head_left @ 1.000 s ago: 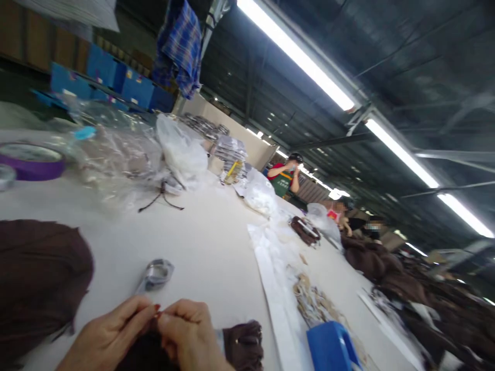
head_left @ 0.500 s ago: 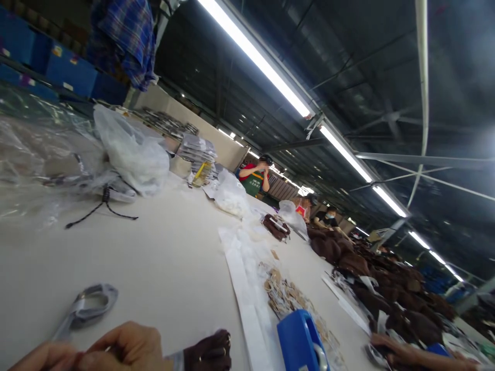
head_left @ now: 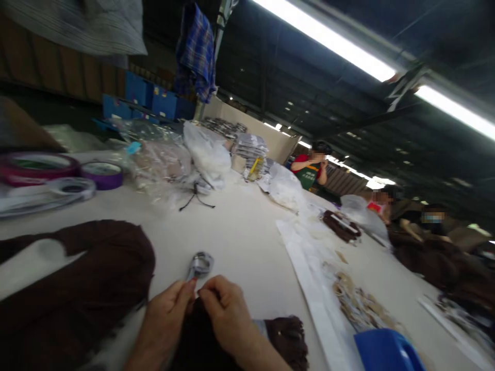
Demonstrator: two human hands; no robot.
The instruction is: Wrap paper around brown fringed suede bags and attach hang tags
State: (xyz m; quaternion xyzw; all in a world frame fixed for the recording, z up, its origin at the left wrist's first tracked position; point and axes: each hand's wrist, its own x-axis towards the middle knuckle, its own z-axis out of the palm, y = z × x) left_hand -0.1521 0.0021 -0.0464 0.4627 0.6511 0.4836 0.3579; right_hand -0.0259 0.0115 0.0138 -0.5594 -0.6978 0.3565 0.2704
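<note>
Close together at the lower middle are my left hand (head_left: 164, 317) and my right hand (head_left: 228, 312), both with thumb and fingers pinched. Dark brown cloth (head_left: 199, 340) hangs from between them, its upper edge at the fingertips. Just beyond my fingers lies a rolled grey strap (head_left: 201, 263) on the table; whether its tail reaches into my left fingers I cannot tell. Beside my right wrist sits a gathered dark brown bundle (head_left: 288, 337) with a grey band. A larger dark brown cloth piece (head_left: 96, 278) spreads to the left.
Purple tape (head_left: 101, 175) and a magenta roll (head_left: 38, 167) lie at the left. Clear plastic bags (head_left: 207, 157) and stacked grey pieces (head_left: 249, 149) stand farther back. A blue dispenser (head_left: 386, 350), tan tags (head_left: 359, 301) and white paper (head_left: 305, 283) lie right. Other people work beyond.
The view has swung left and down, so both hands now appear nearer the middle, with the brown cloth and the tape rolls in sight. Both hands stay pinched together.
</note>
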